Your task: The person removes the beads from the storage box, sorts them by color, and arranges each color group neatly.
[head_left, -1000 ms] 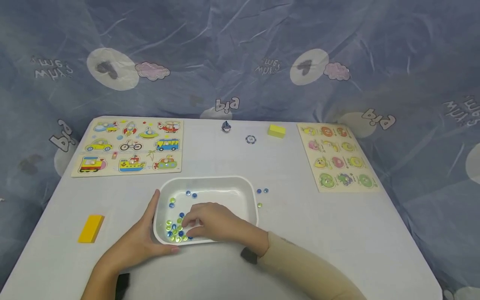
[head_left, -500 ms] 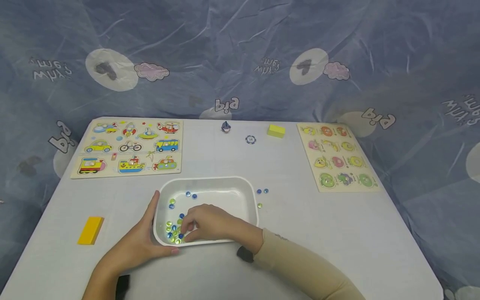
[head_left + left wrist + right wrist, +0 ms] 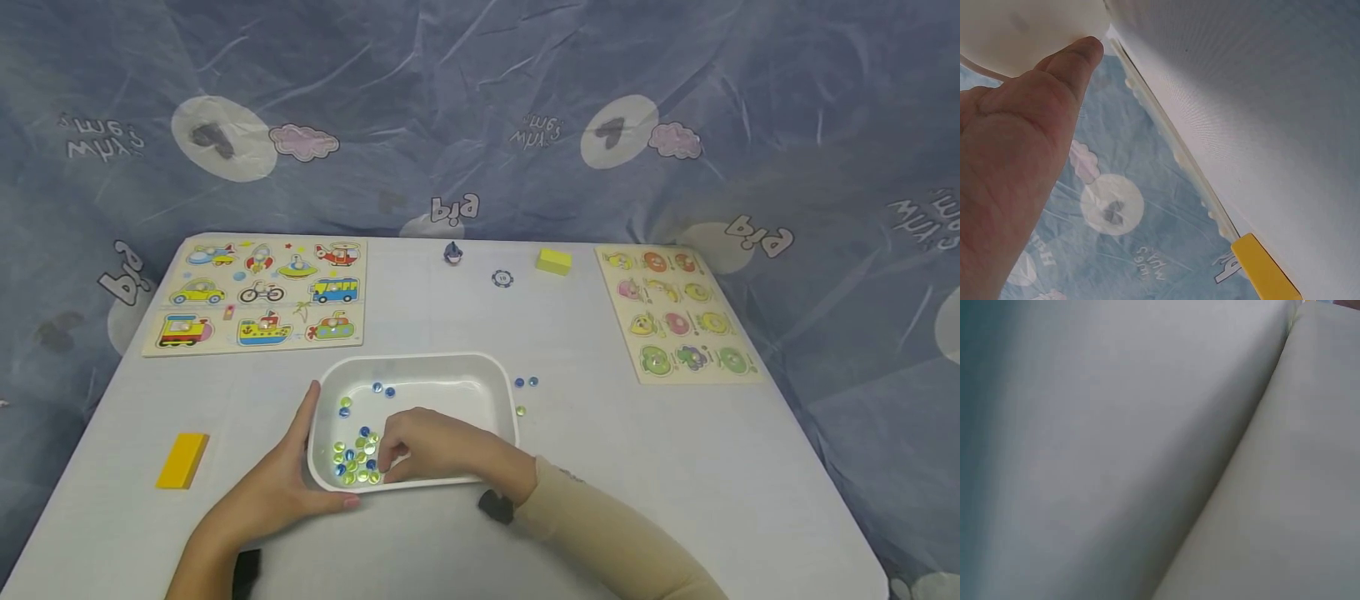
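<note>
A white rectangular tray [image 3: 450, 357] sits on the table with several small green and blue glass beads [image 3: 351, 467] gathered in its near left corner. My left hand [image 3: 281, 487] rests against the tray's left end, fingers along the side and thumb along the front rim; the left wrist view shows a straight digit touching the tray wall [image 3: 997, 31]. Inside the tray, my right hand [image 3: 431, 446] has bent fingers pointing down at the tray floor, just right of the beads. Its fingertips are partly hidden, so whether they pinch a bead is unclear. Sleeve and pale surface fill the right wrist view.
Two blue beads [image 3: 527, 382] and a green one [image 3: 521, 411] lie right of the tray. A vehicle puzzle board [image 3: 255, 296] and fruit puzzle board [image 3: 675, 317] flank it. Behind are a small figurine [image 3: 452, 253], a chip [image 3: 502, 279] and a yellow block [image 3: 553, 262]. An orange-yellow block [image 3: 182, 460] lies left.
My right hand first lowers its fingers among the beads, then shifts slightly right, uncovering more of them. The left hand and the tray stay in place.
</note>
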Tool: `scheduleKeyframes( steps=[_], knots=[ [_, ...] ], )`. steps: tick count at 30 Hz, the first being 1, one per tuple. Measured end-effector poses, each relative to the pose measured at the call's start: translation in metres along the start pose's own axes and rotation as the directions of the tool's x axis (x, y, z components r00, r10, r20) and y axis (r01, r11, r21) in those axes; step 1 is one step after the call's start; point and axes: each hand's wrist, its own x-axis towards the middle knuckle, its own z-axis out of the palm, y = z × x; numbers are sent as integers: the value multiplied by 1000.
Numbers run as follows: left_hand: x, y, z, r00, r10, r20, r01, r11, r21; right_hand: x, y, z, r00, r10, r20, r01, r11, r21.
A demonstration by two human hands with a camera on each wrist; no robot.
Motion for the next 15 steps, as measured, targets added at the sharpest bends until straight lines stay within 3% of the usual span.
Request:
scheduleKeyframes(
  steps=[11, 15],
  knots=[
    [2, -1, 2, 1000, -15, 4, 15, 1000, -3, -4, 2, -5, 996, -66, 56, 69, 997, -37],
    [3, -3, 3, 1000, -19, 1, 19, 1000, -3, -5, 0, -6, 997, -58, 49, 60, 997, -48]
  ],
)
